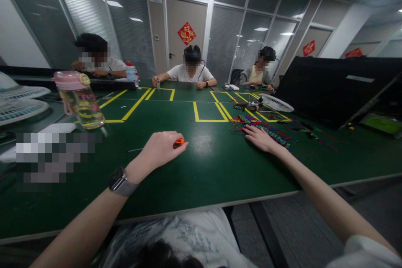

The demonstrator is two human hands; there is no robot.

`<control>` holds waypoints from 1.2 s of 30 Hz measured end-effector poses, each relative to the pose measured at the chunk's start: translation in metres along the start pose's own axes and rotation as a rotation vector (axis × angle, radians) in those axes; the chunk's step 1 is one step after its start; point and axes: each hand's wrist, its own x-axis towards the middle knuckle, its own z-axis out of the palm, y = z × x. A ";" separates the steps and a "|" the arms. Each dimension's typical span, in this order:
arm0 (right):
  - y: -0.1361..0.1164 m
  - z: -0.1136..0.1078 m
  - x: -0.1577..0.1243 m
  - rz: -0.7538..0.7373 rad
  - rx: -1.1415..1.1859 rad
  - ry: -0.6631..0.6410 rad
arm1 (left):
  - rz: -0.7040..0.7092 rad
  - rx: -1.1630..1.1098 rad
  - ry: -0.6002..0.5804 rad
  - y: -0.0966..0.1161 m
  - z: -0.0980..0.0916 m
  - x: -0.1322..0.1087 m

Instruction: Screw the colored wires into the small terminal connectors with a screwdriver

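Observation:
My left hand (161,147) is closed around a screwdriver with an orange and black handle (179,143). Its thin metal shaft (134,150) sticks out to the left, past the back of the hand, just above the green table. Over to the right, my right hand (260,138) lies with its fingers stretched out on the near side of a row of small green circuit boards (280,139). Red, blue and other coloured wires (240,120) fan out from these boards. Part of the row is hidden under the fingers.
A pink-lidded bottle (80,100) and white fans (23,100) stand at the left. Yellow tape (211,120) marks rectangles on the green table (201,180). A white racket-shaped thing (278,103) lies behind the boards, near a large black screen (333,88). Several people sit across the table.

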 end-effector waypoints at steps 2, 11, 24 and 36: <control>-0.001 0.000 0.000 0.005 -0.002 -0.007 | 0.002 -0.005 -0.002 0.000 0.000 0.000; -0.006 0.002 0.001 0.005 -0.013 0.037 | 0.001 -0.004 -0.015 0.000 -0.001 0.000; -0.003 -0.003 0.008 -0.038 0.007 0.067 | -0.010 0.017 -0.037 0.001 0.000 0.000; -0.010 -0.005 0.013 -0.063 0.026 0.079 | -0.012 0.001 -0.038 0.001 -0.001 0.001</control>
